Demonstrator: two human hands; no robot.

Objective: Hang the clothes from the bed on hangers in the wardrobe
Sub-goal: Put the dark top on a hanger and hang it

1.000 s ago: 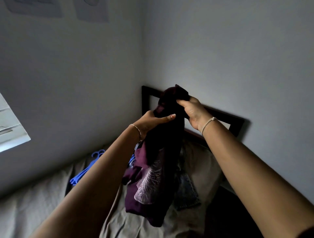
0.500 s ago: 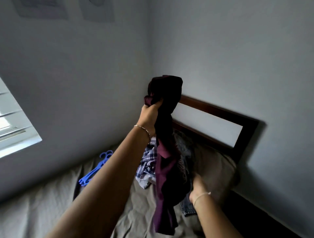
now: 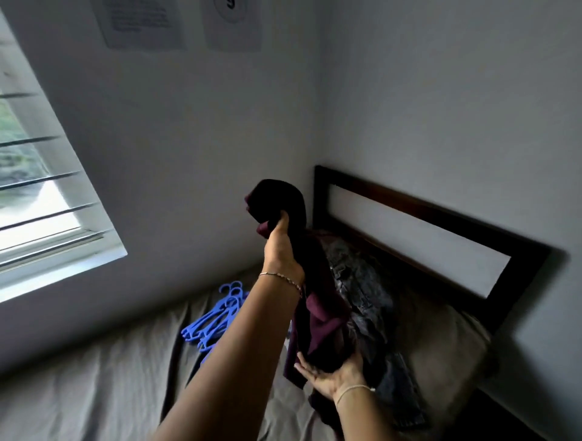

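Two hands, one maroon garment [image 3: 318, 318] — left hand [image 3: 280, 248] clenches its bunched top, right hand [image 3: 333, 376] flat-palmed under the dangling end.

Two paper sheets hang on the wall [image 3: 189, 132] at the top of the frame, left of centre. The left sheet [image 3: 143, 28] carries a block of small dark print in several lines, too fine and blurred to read. The right sheet [image 3: 234, 31] shows a pale circle cut off by the upper edge of the frame, with the lower part of one large dark character [image 3: 231, 3] inside it, perhaps a digit, but which one cannot be told.
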